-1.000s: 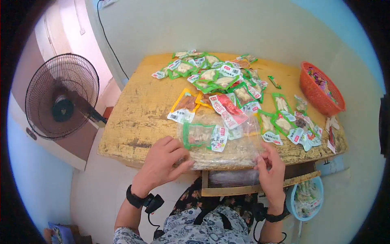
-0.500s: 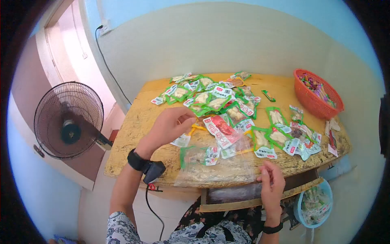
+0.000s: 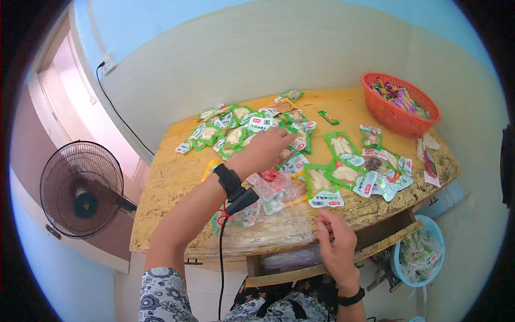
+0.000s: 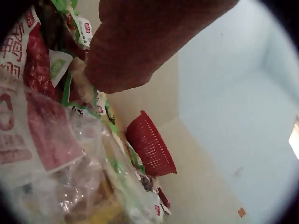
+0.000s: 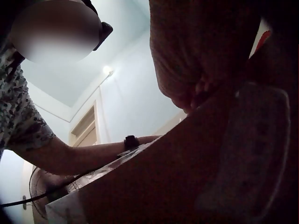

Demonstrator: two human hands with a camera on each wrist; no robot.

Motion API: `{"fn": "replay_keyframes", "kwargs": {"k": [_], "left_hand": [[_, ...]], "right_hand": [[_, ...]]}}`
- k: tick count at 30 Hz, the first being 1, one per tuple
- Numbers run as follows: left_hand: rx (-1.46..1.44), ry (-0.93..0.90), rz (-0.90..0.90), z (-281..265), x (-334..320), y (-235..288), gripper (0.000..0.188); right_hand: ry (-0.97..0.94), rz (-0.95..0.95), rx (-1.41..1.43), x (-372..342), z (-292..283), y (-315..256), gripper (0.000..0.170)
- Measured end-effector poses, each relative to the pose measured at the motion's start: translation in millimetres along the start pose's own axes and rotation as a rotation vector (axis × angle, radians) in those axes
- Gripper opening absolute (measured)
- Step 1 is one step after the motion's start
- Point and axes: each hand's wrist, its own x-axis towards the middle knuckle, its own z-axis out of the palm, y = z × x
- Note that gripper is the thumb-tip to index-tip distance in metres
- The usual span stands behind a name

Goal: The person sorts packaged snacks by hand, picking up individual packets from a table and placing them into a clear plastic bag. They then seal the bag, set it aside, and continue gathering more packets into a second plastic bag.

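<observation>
My left hand [image 3: 265, 150] reaches out over a pile of vacuum-sealed snack packets [image 3: 236, 137] with green edges, its fingertips right at the packets. A red-and-white packet [image 3: 268, 185] lies partly under that wrist, and it also shows in the left wrist view [image 4: 39, 70]. In front is a clear plastic bag [image 3: 273, 231], spread flat on the table with a green-edged packet in it, largely covered by my left arm. My right hand [image 3: 338, 244] rests loosely curled at the table's front edge, right of the bag, with nothing visible in it.
Several more packets [image 3: 346, 174] lie on the right of the yellow worn table [image 3: 177, 155]. An orange basket [image 3: 402, 112] of wrapped sweets stands at the back right. Below the front edge juts a pulled-out drawer [image 3: 332, 263]. A blue basin [image 3: 421, 249] hangs low at right; a fan [image 3: 80, 188] stands left.
My left hand has left the clear bag's near edge and moved forward and right to the pile of packets. My right hand has let go of the bag and stays near the table edge.
</observation>
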Motion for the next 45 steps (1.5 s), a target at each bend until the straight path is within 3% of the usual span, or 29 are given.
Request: {"fn": "replay_keyframes", "kwargs": {"k": [2,8,11,14,16,17,20,23,26,29,32,36,37,40,41,44,45], "left_hand": [[0.140,-0.095,-0.053,1,6,4,0.045],[0.327,-0.004,0.094,13,4,-25,0.024],[0.303,0.075,0.028,-1,4,-31,0.023],[0.169,0.341,0.050,-26,-2,-34,0.017],[-0.066,0.462,0.016,-46,-11,-26,0.014],[-0.173,0.526,-0.002,-59,-17,-20,0.013],[-0.289,0.570,-0.082,-95,-46,22,0.016],[-0.281,0.581,0.041,-107,-86,70,0.023],[-0.369,0.503,-0.013,-91,-124,128,0.035],[-0.480,0.429,-0.065,-67,-146,170,0.039],[-0.585,0.384,-0.108,-48,-154,188,0.042],[-0.752,0.415,-0.163,-35,-162,190,0.044],[-0.788,0.433,-0.157,-35,-163,188,0.046],[-0.864,0.361,-0.126,-39,-170,184,0.052],[-0.885,0.316,-0.110,-39,-173,183,0.054],[-0.765,0.338,-0.022,-36,-179,180,0.052],[-0.658,0.425,-0.014,-39,-179,177,0.050]], "right_hand": [[0.001,-0.026,-0.011,1,-1,1,0.023],[-0.001,-0.065,-0.032,1,0,4,0.023],[-0.001,-0.067,-0.039,2,-2,2,0.022],[0.019,-0.075,-0.024,0,0,7,0.021],[0.026,-0.058,0.015,-1,1,12,0.021],[0.030,-0.053,0.014,-3,0,17,0.019],[0.028,0.301,0.379,-6,-15,-1,0.022],[0.161,0.208,0.651,-11,-23,0,0.034],[0.205,0.276,0.869,-8,-19,-34,0.046],[0.036,0.276,0.667,-20,-28,-42,0.040],[0.020,0.516,0.461,-31,-32,-36,0.030],[0.076,0.529,0.488,-40,-39,-24,0.016],[0.065,0.385,0.411,-45,-38,-7,0.024],[-0.020,0.349,0.652,-39,-46,-24,0.017],[-0.112,0.316,0.538,-38,-51,-17,0.017],[-0.079,-0.051,0.552,-24,-35,-13,0.024],[-0.052,-0.111,0.382,-21,-33,-9,0.045]]}}
